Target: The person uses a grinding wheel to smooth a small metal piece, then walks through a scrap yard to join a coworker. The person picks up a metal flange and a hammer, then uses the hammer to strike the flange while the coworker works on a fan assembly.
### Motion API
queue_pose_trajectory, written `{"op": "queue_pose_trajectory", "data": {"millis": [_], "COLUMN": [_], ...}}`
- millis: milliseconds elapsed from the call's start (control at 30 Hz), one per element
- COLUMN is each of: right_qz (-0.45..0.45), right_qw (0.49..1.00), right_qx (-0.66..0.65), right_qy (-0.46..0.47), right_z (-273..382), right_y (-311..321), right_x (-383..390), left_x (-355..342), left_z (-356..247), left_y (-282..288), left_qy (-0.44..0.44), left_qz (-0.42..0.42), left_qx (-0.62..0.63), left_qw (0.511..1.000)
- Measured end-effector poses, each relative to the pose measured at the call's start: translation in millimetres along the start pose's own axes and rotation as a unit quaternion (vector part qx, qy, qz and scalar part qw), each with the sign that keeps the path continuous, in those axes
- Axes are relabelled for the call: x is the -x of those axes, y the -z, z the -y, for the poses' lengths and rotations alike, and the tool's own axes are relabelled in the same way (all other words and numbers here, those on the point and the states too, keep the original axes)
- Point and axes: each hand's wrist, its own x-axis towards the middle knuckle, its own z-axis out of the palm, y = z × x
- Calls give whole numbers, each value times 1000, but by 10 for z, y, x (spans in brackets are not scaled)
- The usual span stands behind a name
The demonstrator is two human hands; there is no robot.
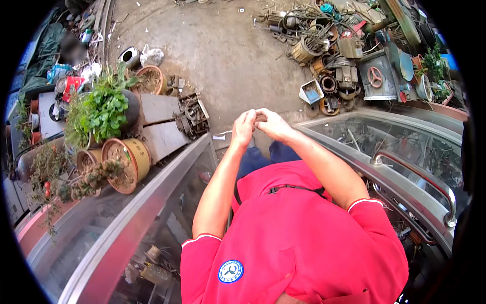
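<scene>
My left hand (243,130) and my right hand (274,125) meet in front of my waist, above the doorway. The fingers of both are bent inward and closed, with the fingertips close together. Whatever they may hold is too small or hidden to make out. My bare forearms reach forward from red short sleeves. Below the hands, dark blue trousers (253,161) show. A small white scrap (218,137) lies on the ground just left of my left hand.
A metal-framed glass panel (152,190) stands at my left, and a glass door with a shiny handle (422,177) at my right. Potted plants (105,114) crowd the left. Old motors and coiled cables (309,48) are heaped far right. Concrete ground (202,48) stretches ahead.
</scene>
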Motion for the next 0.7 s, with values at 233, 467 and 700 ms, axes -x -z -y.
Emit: {"op": "queue_pose_trajectory", "data": {"millis": [233, 467, 700], "right_qz": [100, 241, 186], "right_qw": [908, 887, 887], "right_qx": [-374, -378, 38], "right_qy": [-161, -114, 422], "right_z": [176, 2038, 4274], "right_y": [140, -87, 46], "right_x": [-950, -1988, -2340], "left_x": [-442, -1188, -1771], "left_z": [-1016, -2372, -2426], "left_y": [-170, 515, 1809], "left_qy": [-371, -489, 51], "left_qz": [-33, -221, -288], "left_qx": [-294, -373, 272], "left_qw": [880, 757, 917]}}
